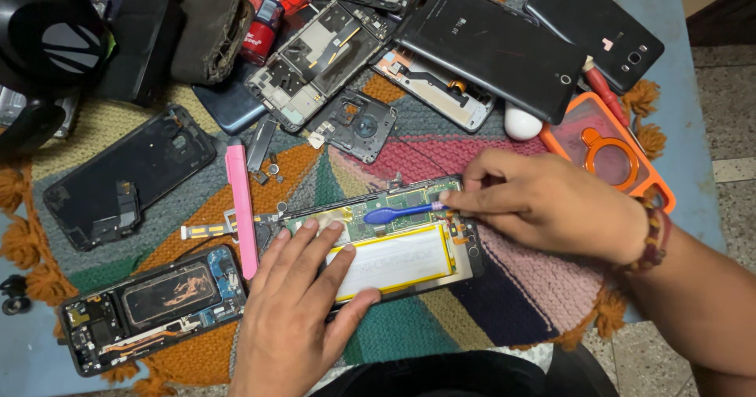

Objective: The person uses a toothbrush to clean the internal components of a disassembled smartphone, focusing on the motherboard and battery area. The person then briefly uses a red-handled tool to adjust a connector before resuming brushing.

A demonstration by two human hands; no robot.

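An opened phone (409, 283) lies on a colourful woven mat (504, 302), its white battery (398, 259) and green circuit board (386, 202) exposed. My left hand (299, 306) presses flat on the phone's left end and battery. A blue plastic pry tool (398, 213) is pinched in my right hand (543, 202), its flat tip resting on the board above the battery. A beaded bracelet (655, 235) sits on my right wrist.
A pink pry stick (241, 208) lies left of the phone. Another opened phone (150, 306) sits at bottom left, a black back cover (126, 178) above it. Several phone frames, black covers, an orange case (610, 154), a white egg-shaped object (522, 123) and a red bottle (264, 28) crowd the far side.
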